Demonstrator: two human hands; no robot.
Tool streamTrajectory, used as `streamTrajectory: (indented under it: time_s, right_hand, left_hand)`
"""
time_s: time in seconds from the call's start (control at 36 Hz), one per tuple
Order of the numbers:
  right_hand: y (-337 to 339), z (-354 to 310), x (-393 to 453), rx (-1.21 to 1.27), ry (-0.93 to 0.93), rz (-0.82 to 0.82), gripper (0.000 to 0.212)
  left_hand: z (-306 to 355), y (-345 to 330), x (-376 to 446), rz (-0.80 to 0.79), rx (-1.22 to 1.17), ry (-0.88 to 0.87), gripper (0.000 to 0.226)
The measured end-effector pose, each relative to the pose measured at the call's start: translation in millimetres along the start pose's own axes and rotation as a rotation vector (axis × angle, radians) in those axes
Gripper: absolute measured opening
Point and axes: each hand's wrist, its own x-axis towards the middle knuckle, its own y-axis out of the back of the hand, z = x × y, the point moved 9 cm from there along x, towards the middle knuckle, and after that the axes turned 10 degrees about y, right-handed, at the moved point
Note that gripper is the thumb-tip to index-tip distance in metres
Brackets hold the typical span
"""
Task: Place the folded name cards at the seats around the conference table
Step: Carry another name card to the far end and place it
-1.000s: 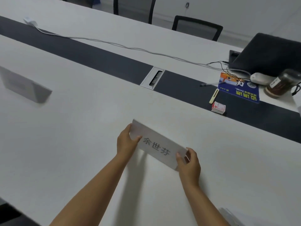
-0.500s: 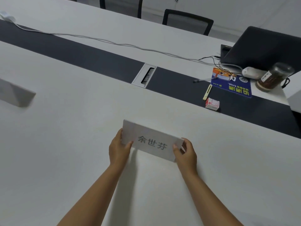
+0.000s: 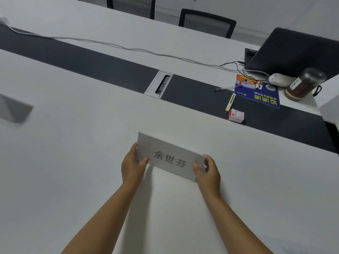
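I've got the folded name card (image 3: 170, 158) on the white conference table (image 3: 73, 162), near centre, printed 余世芬. My left hand (image 3: 133, 165) pinches its left end, my right hand (image 3: 208, 170) its right end, thumbs across the front. Far right, a red-and-white small box (image 3: 236, 115) and a blue mat (image 3: 257, 91) with yellow writing I can't read. Another card (image 3: 13, 109) stands far left.
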Motion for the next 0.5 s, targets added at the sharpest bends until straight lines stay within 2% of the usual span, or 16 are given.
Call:
streamTrajectory:
  time_s: [0.31,0.44,0.5]
  right_hand:
    - [-1.5,4.5,5.4,-0.008,0.011,-0.004,0.047]
    - [7.3,-8.5,-3.8,-0.038,-0.022,0.003,0.059]
    - [18.0,-19.8,-13.7,-0.030,-0.011,-0.004,0.058]
  left_hand:
    - [-1.5,-2.4,-1.0,-0.015,0.003,-0.010,0.057]
    - [-3.3,6.3,-9.9,0.008,-0.031,0.058,0.084]
    - [0.5,10.0,-25.8,0.029,-0.067,0.057,0.086]
